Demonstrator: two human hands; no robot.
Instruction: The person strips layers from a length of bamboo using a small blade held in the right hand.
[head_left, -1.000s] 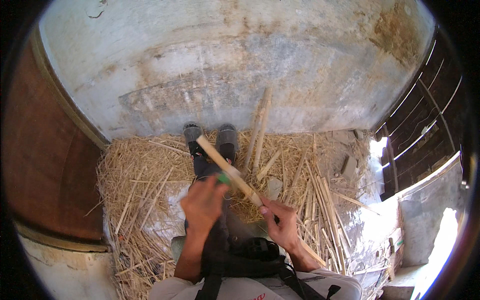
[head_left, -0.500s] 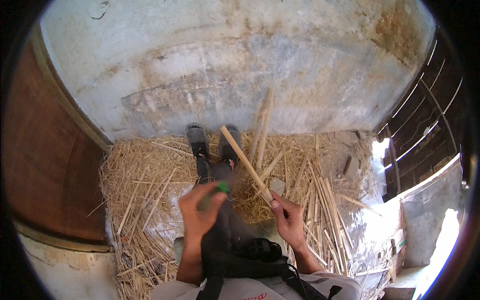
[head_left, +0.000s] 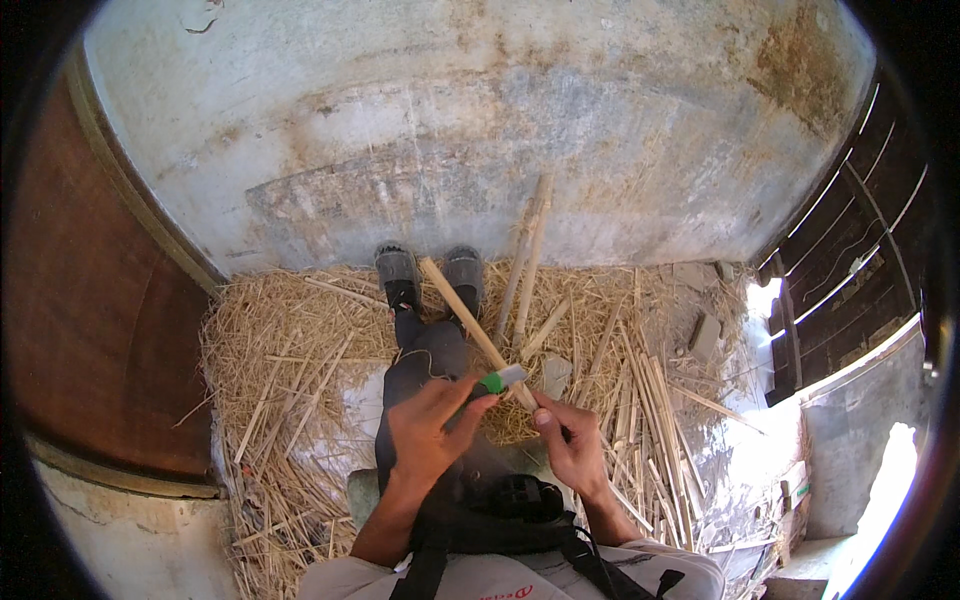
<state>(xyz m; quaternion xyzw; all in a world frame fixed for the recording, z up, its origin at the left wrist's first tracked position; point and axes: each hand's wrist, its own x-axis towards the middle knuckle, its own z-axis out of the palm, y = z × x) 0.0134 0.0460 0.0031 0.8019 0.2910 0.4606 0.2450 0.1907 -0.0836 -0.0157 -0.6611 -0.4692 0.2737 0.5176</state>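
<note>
A long pale strip of split bamboo or wood (head_left: 463, 312) slants up and left across my legs. My right hand (head_left: 575, 445) is closed round its near end, thumb on top. My left hand (head_left: 430, 425) grips a small knife (head_left: 494, 382) with a green and dark handle and a short, wide metal blade. The blade lies across the strip, a little beyond my right fingertips. Whether the edge cuts into the strip cannot be made out.
Shavings and thin strips (head_left: 290, 400) litter the floor. Long strips (head_left: 655, 420) lie at my right; two upright pieces (head_left: 530, 255) lean on the stained wall (head_left: 450, 140). A brick (head_left: 704, 337) sits at far right. Brown panel (head_left: 100, 290) at left, dark slatted boards (head_left: 850, 240) at right.
My left hand has moved right with the knife, from beside the strip onto it. The strip's far end has shifted slightly left and down.
</note>
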